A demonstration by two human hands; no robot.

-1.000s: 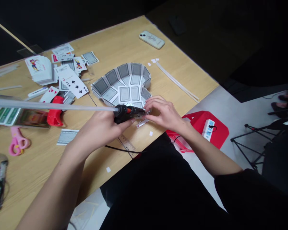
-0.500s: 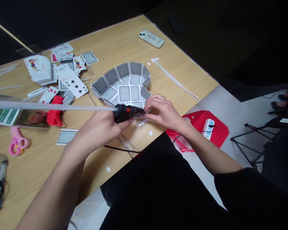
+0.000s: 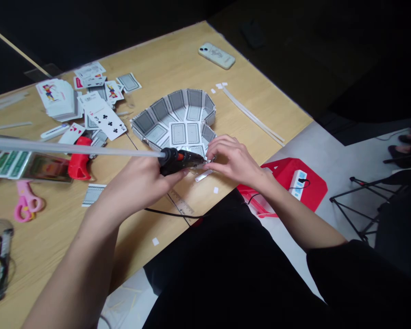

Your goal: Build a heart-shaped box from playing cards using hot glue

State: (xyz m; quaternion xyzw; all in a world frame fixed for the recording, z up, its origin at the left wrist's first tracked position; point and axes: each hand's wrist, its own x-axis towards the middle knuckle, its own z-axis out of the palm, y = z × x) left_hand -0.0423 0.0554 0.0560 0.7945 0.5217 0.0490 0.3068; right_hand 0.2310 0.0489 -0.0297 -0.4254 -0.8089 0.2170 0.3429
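Note:
My left hand (image 3: 142, 180) is wrapped round a black hot glue gun (image 3: 173, 161). A long translucent glue stick (image 3: 75, 147) sticks out of its rear, and its nozzle points at the fingertips of my right hand (image 3: 228, 157). Those fingers are pinched together by the nozzle; what lies between them is too small and covered to name. Right behind them stands a heart-shaped tray made of playing cards (image 3: 178, 132), grey backs facing inward. Its near wall is partly hidden by my hands and the gun. A narrow white strip (image 3: 204, 176) lies just below the fingers.
Loose playing cards (image 3: 109, 119) and a card stack (image 3: 58, 98) fill the back left. Pink scissors (image 3: 27, 203), a red tape dispenser (image 3: 79, 160) and a clear ruler (image 3: 181, 203) lie nearer. A phone (image 3: 216, 55) and spare glue sticks (image 3: 253, 116) are rightward. The gun's cord (image 3: 171, 213) crosses the table edge.
The glue gun and my left hand have shifted very slightly left. My right hand keeps its pinch in nearly the same place.

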